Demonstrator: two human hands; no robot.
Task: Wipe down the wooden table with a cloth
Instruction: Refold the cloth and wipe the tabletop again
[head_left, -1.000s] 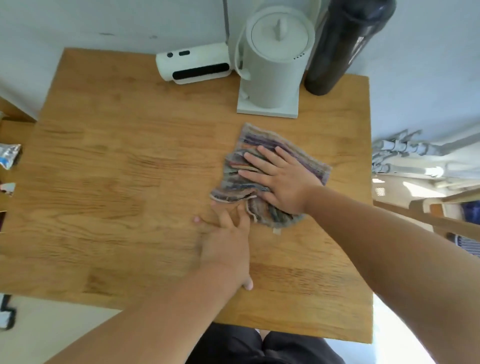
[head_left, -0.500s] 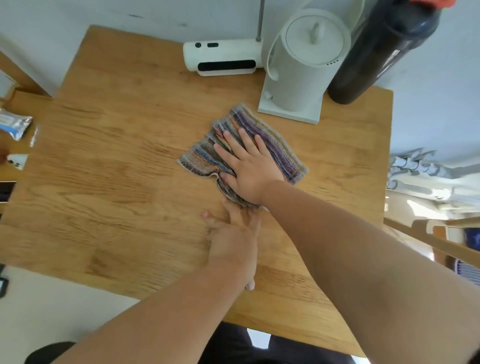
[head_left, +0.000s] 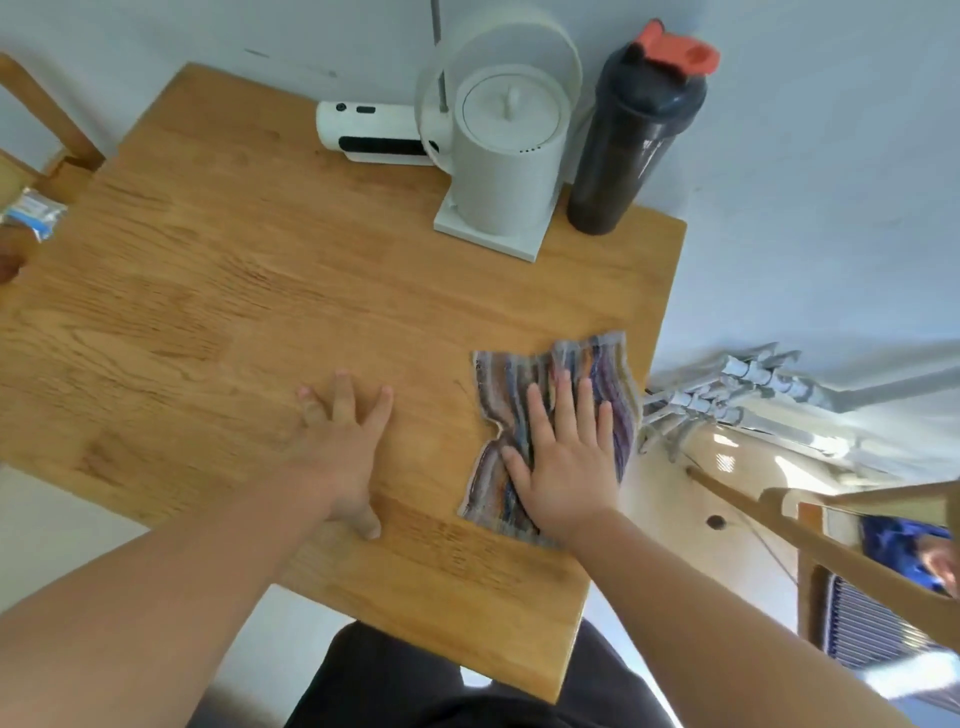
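Note:
A striped, multicoloured cloth (head_left: 506, 379) lies crumpled on the wooden table (head_left: 208, 291), close to its right edge. My right hand (head_left: 566, 457) presses flat on the cloth with fingers spread, covering its right half. My left hand (head_left: 343, 441) rests flat on bare wood to the left of the cloth, fingers apart, holding nothing.
At the table's back stand a white kettle on its base (head_left: 504, 171), a white cylindrical device (head_left: 374, 132) lying on its side, and a dark shaker bottle with an orange cap (head_left: 634, 130). A wooden chair (head_left: 831, 551) is off the right edge. A foil packet (head_left: 31, 213) lies at far left.
My right hand has slid the cloth from the table's middle, near the kettle, toward the right edge and nearer me. My left hand has shifted left, away from the cloth.

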